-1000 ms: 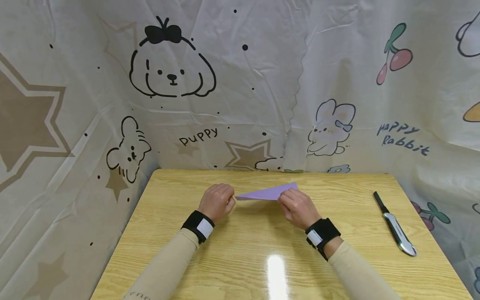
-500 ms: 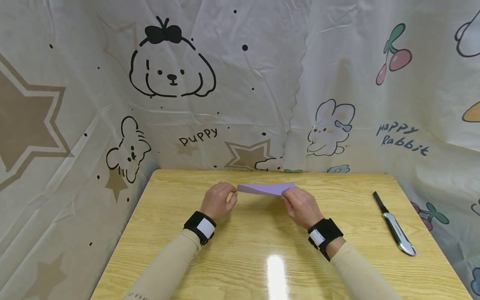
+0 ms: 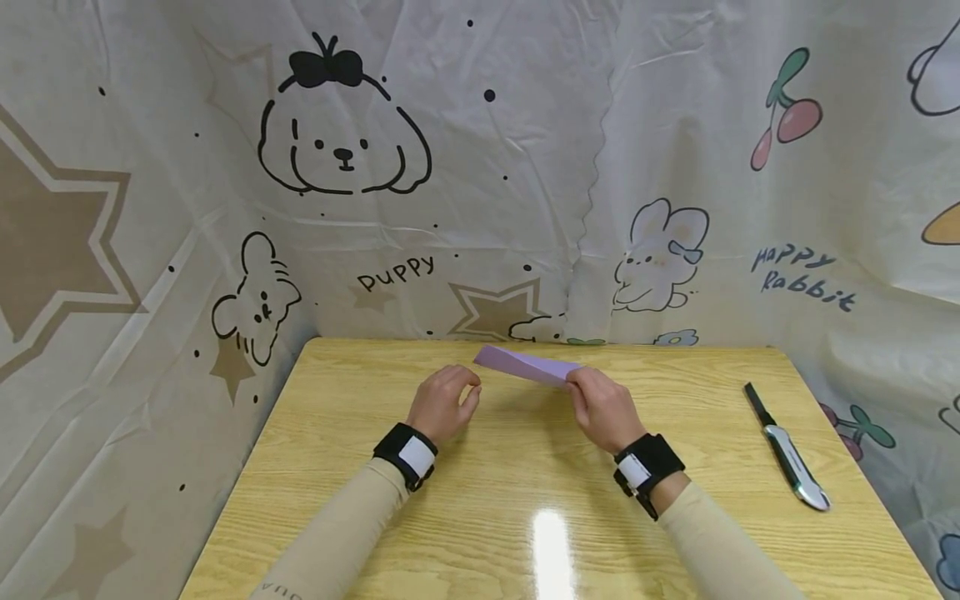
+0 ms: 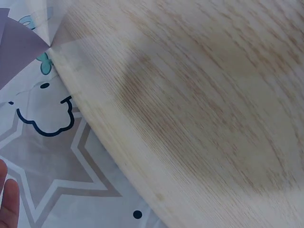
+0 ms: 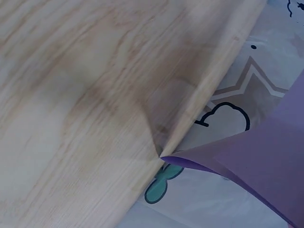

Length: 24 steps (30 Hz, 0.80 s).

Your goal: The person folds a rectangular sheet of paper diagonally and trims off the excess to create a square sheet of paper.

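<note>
Pinches folded purple paper at one end with right hand | holds it near far edge of wooden table | grips nothing with left hand, fingers loosely bent, just short of paper's free end

White glare streaks the softly shadowed table.

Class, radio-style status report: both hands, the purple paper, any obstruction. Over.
Right hand pinching purple paper. Left hand holding nothing, apart from the paper's free left end. Knife-like tool far right, apparently not in the way.
</note>
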Motion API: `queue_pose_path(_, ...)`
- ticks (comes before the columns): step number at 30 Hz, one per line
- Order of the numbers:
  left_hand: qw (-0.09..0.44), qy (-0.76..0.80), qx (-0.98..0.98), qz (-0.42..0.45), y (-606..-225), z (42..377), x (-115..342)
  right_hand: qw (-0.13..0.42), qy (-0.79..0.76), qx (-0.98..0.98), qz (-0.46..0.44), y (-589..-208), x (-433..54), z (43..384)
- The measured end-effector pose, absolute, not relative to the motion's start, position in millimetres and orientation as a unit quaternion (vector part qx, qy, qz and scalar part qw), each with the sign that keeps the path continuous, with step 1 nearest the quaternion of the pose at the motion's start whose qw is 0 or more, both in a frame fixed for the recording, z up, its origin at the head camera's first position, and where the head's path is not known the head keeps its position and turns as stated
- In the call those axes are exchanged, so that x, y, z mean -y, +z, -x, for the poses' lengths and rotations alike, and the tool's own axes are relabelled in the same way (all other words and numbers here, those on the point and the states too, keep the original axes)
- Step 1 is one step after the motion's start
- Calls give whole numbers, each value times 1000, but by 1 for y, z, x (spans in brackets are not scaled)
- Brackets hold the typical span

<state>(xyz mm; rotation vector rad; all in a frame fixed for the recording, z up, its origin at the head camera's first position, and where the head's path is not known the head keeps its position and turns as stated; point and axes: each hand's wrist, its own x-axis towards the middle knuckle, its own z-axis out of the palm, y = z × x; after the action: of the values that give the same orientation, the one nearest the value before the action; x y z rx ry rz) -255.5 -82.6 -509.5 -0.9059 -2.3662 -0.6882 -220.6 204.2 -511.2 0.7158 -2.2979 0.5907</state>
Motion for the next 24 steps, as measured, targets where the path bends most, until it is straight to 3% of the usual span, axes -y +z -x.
queue_pose_path(8, 230, -285, 871, 326, -507, 254, 77, 336, 248, 869, -266, -504, -203, 222)
queue_pose_path(17, 201, -280, 882, 322, -503, 251, 64, 361, 383, 819, -230, -492, -196, 219)
queue_pose_path(21, 188, -271, 888, 320, -504, 252, 58, 333, 459, 799, -199, -483, -189, 218)
queue_pose_path(24, 159, -277, 894, 313, -505, 253, 54, 283, 534, 780, -165, -477, -184, 216)
